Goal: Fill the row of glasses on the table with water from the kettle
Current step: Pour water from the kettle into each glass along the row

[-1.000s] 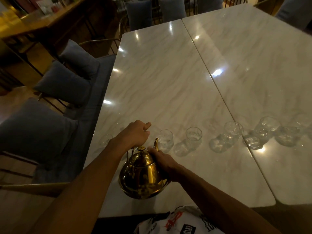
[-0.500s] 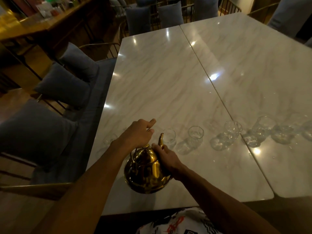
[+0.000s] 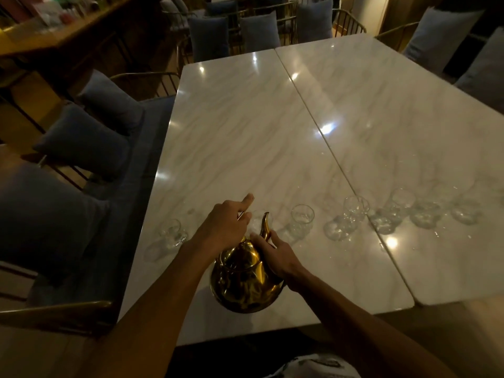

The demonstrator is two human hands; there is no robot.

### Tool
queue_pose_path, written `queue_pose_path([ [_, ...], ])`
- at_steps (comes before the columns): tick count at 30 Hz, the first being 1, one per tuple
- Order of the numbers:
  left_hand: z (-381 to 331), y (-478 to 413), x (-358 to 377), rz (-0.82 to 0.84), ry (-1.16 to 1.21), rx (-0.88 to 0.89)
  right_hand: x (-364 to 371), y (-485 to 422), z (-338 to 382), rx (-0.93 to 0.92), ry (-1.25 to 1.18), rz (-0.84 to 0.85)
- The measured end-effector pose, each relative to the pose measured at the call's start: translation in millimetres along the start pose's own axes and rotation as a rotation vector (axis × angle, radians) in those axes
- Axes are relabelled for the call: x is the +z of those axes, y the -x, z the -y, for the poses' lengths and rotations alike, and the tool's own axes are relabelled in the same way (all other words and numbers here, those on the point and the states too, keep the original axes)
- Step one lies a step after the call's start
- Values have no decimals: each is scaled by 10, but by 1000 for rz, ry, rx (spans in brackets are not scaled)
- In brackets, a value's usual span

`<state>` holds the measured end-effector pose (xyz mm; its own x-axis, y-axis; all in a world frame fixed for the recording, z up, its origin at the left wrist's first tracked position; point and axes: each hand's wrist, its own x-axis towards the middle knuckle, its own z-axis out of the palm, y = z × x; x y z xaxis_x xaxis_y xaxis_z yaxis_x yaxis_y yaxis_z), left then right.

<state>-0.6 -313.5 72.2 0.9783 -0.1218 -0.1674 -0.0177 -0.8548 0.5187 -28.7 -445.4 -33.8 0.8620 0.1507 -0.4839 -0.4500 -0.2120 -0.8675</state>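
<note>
Kettle [image 3: 245, 282] has edged forward, left hand [image 3: 223, 225] and right hand [image 3: 275, 255] gripping it, spout covering one glass [image 3: 256, 221].

text: none legible | shirt print [image 3: 313, 367]: too blurred to read

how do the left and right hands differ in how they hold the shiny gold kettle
The left hand sits high, above the lid, curled round the thin handle of the shiny gold metal kettle; the right hand sits lower, on the body. The left hand's index finger sticks out straight; the right hand's thumb and fingers straddle the spout's base. Both hold the same kettle.
</note>
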Motion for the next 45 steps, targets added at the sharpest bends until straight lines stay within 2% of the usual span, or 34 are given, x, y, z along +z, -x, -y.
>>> queue_pose_path([
  [18, -766, -517, 621, -16, 25, -185, -1105, -309, -224, 29, 28, 182],
  [23, -888, -654, 760, -9, 48, -283, -1354, -354, -198, 65, 46, 305],
  [32, -995, -751, 857, 26, -8, -373, -1437, -508, -332, 174, 50, 405],
  [45, -1048, -859, 940, 63, -46, -401, -1499, -614, -452, 252, 8, 402],
])
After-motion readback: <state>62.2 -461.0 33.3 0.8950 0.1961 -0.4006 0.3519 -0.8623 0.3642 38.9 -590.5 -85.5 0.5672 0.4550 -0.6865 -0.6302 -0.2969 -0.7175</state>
